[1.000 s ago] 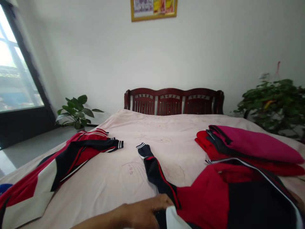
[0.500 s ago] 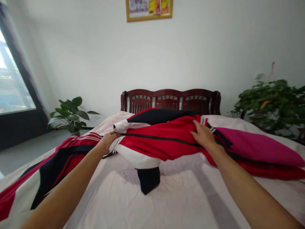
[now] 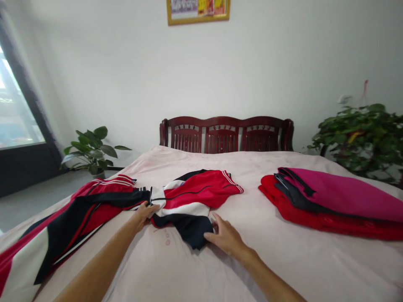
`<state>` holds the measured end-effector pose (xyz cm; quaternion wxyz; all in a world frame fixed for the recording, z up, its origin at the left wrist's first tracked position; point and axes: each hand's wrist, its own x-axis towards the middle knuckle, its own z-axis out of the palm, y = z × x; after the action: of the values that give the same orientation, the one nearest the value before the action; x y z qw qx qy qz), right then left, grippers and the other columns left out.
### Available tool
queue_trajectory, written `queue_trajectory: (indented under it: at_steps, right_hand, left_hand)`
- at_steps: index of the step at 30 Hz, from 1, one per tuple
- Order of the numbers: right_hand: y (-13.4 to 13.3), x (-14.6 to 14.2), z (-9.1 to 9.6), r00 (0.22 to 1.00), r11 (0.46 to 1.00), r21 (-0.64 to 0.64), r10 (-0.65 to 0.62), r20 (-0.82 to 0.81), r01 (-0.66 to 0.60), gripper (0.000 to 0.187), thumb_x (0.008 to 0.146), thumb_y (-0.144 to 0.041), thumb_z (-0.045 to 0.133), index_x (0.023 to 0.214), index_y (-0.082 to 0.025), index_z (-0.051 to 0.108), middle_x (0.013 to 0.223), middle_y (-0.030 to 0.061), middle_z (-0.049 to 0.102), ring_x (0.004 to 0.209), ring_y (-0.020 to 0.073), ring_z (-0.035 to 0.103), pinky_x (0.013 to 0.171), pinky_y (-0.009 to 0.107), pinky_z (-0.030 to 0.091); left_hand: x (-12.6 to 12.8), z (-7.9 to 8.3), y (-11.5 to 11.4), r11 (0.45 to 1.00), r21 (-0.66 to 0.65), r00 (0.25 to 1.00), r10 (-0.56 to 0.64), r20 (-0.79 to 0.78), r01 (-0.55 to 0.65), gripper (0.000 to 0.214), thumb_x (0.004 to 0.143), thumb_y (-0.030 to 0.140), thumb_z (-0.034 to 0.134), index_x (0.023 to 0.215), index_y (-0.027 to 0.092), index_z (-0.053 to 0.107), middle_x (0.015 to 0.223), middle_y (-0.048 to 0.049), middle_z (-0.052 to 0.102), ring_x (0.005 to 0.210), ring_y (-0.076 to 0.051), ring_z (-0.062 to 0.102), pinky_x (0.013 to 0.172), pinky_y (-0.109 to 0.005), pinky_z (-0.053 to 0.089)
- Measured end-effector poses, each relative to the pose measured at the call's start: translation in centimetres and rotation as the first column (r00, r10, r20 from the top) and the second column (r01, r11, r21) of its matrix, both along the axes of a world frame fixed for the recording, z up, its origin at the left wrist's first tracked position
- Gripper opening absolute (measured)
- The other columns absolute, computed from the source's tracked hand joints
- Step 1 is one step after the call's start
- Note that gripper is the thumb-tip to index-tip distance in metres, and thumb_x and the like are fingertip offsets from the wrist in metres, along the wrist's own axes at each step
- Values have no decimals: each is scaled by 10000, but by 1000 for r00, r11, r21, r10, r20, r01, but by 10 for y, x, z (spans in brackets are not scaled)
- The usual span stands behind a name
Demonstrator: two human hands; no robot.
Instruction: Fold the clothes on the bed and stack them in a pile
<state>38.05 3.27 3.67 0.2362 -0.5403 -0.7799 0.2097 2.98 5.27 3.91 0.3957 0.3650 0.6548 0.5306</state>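
Note:
A red, white and navy zip jacket (image 3: 192, 195) lies across the middle of the bed, its striped hem toward the right and its collar toward the left. My left hand (image 3: 145, 214) is closed on the collar end. At the jacket's near side, my right hand (image 3: 227, 235) has thumb and fingers apart, the thumb touching the edge of the navy sleeve (image 3: 193, 230). Left of it is another garment (image 3: 82, 214) in the same colours, stretched out long and partly behind my left forearm.
A stack of folded clothes, magenta (image 3: 343, 191) over dark and red (image 3: 317, 220), rests on the right of the pink bedsheet (image 3: 252, 260). Beyond the bed stand a dark wooden headboard (image 3: 222, 132) and leafy plants at left (image 3: 91, 149) and right (image 3: 365, 134).
The jacket has come down from above the bed onto the sheet. My right hand has left the striped hem and moved nearer and left, to the navy sleeve. My left hand stays at the collar.

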Motion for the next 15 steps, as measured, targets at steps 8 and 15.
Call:
queue_trajectory:
  at_steps: [8,15]
  right_hand:
    - [-7,-15,22,851,1000,14,-15,-525,26,374,606,-123,478,951,-214,589,967,35,681,933,212,633,856,306,486]
    - [-15,47,120,954,906,367,273,-126,-211,307,744,-143,551,1023,-237,639,997,19,658,918,180,607,816,267,455]
  left_hand:
    - [2,33,-12,987,13,979,157,132,-160,759,633,99,630,1369,182,463,675,61,556,441,-64,471,443,-183,418]
    - [-23,73,-74,998,64,980,-4,198,-8,685,612,133,635,1288,232,574,634,54,577,426,-76,480,417,-181,409]
